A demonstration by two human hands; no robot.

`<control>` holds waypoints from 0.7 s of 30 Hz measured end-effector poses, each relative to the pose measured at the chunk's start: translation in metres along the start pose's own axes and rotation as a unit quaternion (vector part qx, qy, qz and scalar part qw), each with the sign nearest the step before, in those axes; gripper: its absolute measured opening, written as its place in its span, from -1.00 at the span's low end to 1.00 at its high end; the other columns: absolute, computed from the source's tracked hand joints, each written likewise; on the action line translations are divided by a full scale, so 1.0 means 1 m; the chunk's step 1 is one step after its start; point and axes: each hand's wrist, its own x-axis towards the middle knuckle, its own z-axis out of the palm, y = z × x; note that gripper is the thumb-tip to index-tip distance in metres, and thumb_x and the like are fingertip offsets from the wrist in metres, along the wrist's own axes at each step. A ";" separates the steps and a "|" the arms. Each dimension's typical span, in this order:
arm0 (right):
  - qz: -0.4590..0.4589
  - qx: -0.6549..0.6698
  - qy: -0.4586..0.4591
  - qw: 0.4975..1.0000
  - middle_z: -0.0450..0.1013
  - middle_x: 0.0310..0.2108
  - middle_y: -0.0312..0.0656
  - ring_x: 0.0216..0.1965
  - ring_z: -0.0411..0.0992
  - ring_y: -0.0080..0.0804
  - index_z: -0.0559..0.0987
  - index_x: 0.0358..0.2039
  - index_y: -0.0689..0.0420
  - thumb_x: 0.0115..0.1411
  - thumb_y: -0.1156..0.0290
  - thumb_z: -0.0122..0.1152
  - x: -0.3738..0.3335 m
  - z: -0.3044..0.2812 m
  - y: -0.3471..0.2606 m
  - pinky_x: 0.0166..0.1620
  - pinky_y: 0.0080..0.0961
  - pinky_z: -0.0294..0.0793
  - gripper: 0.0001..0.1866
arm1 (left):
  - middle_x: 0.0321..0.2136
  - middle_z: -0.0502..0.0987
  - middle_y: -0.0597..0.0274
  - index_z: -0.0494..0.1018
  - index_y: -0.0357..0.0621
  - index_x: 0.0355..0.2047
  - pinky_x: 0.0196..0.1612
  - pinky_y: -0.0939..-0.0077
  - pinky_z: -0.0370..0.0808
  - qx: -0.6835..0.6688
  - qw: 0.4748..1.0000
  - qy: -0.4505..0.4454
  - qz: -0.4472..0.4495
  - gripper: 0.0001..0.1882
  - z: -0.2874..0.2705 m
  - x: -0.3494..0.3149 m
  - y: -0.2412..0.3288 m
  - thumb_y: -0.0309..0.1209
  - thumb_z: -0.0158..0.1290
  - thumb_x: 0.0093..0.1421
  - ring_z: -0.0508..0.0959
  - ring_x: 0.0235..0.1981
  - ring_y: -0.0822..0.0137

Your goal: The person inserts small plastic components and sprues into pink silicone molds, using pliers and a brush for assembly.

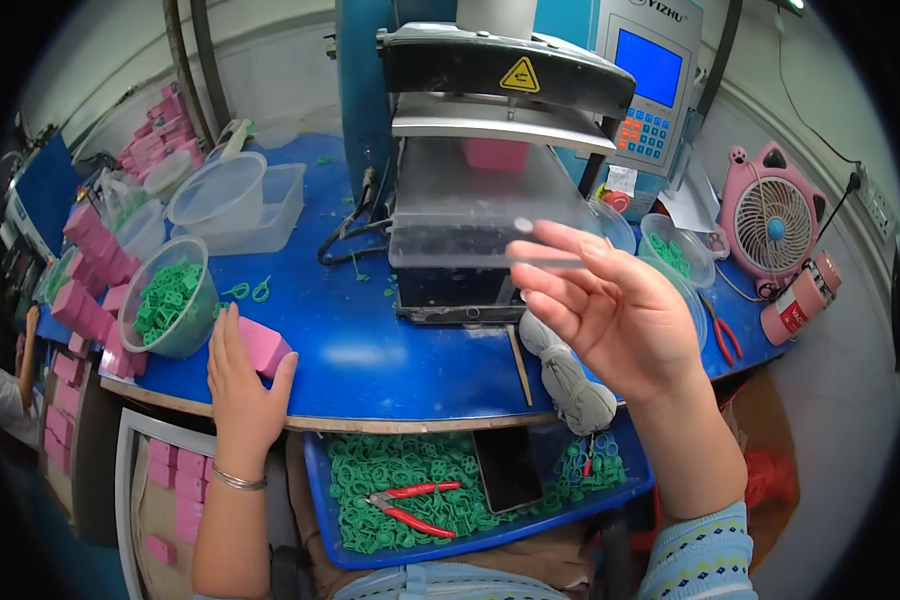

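My left hand (238, 385) rests at the near left of the blue table, its fingers along one side of a pink block (263, 346) and its thumb along the other. The block lies on the table beside a clear tub (198, 328) of small green plastic loop pieces (170, 298). My right hand (625, 310) is raised in front of the press (490, 205), palm turned up and fingers apart, with nothing visible in it. Another pink block (495, 153) sits under the press's upper plate. Two green loop pieces (250, 290) lie beyond my left hand.
A blue tray (345, 570) below the table edge holds green pieces, red-handled cutters (410, 508) and a phone (507, 470). Grey yarn (578, 390) and a stick (520, 365) lie near my right hand. Red pliers (725, 335), a pink fan (773, 225) and a bottle (795, 305) are right; pink blocks (90, 245) are stacked left.
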 end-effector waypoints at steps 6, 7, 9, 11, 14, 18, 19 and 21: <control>-0.138 -0.221 -0.053 0.964 0.49 -0.48 -0.08 -0.54 0.49 -0.44 0.42 -0.25 0.26 0.26 0.11 -0.04 0.027 -0.027 0.013 -0.47 -0.62 0.46 -0.60 | 0.19 0.03 -0.18 -0.14 -0.34 0.22 0.23 0.14 0.01 -0.029 0.999 0.016 -0.023 -0.10 0.004 -0.001 0.003 -0.21 0.13 0.04 0.06 0.21 -0.09; -0.139 -0.221 -0.053 0.964 0.49 -0.48 -0.08 -0.54 0.49 -0.44 0.42 -0.25 0.26 0.26 0.11 -0.04 0.027 -0.029 0.014 -0.47 -0.62 0.46 -0.60 | 0.19 0.02 -0.19 -0.16 -0.34 0.23 0.23 0.14 0.01 -0.028 0.999 0.015 -0.024 -0.08 0.004 0.000 0.003 -0.22 0.13 0.03 0.06 0.21 -0.10; -0.138 -0.212 -0.065 0.965 0.48 -0.49 -0.08 -0.57 0.47 -0.45 0.42 -0.25 0.26 0.27 0.11 -0.05 0.028 -0.032 0.016 -0.49 -0.63 0.46 -0.60 | 0.20 0.01 -0.19 -0.18 -0.34 0.23 0.23 0.14 0.01 -0.025 0.999 0.015 -0.025 -0.07 0.004 -0.001 0.003 -0.23 0.13 0.03 0.06 0.21 -0.11; -0.154 -0.224 -0.046 0.961 0.48 -0.52 -0.10 -0.62 0.44 -0.50 0.42 -0.29 0.26 0.27 0.09 -0.06 0.029 -0.034 0.022 -0.54 -0.66 0.41 -0.59 | 0.20 0.00 -0.19 -0.18 -0.34 0.23 0.23 0.14 0.00 -0.026 0.999 0.017 -0.026 -0.06 0.003 -0.001 0.004 -0.24 0.14 0.02 0.05 0.21 -0.10; -0.141 -0.226 -0.030 0.963 0.45 -0.63 -0.18 -0.73 0.35 -0.58 0.45 -0.42 0.23 0.27 0.07 -0.07 0.031 -0.036 0.027 -0.63 -0.72 0.27 -0.57 | 0.22 -0.03 -0.17 -0.18 -0.31 0.24 0.23 0.17 0.02 -0.018 0.999 0.030 -0.021 -0.11 0.004 -0.002 0.003 -0.27 0.11 0.06 0.05 0.22 -0.10; -0.134 -0.213 -0.055 0.966 0.40 -0.69 -0.22 -0.79 0.25 -0.61 0.45 -0.46 0.23 0.28 0.11 -0.07 0.031 -0.033 0.025 -0.68 -0.72 0.19 -0.59 | 0.21 -0.02 -0.17 -0.18 -0.29 0.24 0.23 0.15 0.00 -0.025 0.999 0.041 -0.025 -0.10 0.003 -0.003 0.006 -0.27 0.12 0.05 0.03 0.21 -0.10; -0.116 -0.202 -0.038 0.972 0.35 -0.74 -0.25 -0.81 0.18 -0.62 0.45 -0.50 0.21 0.27 0.13 -0.07 0.031 -0.030 0.024 -0.70 -0.71 0.14 -0.60 | 0.20 -0.01 -0.17 -0.17 -0.29 0.24 0.23 0.14 -0.01 -0.009 0.999 0.046 -0.027 -0.09 0.002 -0.004 0.006 -0.27 0.13 0.04 0.03 0.21 -0.10; -0.100 -0.191 -0.021 0.976 0.30 -0.79 -0.28 -0.84 0.11 -0.62 0.44 -0.54 0.20 0.27 0.15 -0.07 0.033 -0.028 0.019 -0.72 -0.69 0.08 -0.61 | 0.20 0.00 -0.17 -0.17 -0.28 0.24 0.23 0.13 -0.02 0.007 0.998 0.052 -0.027 -0.08 0.002 -0.004 0.006 -0.27 0.14 0.02 0.03 0.20 -0.10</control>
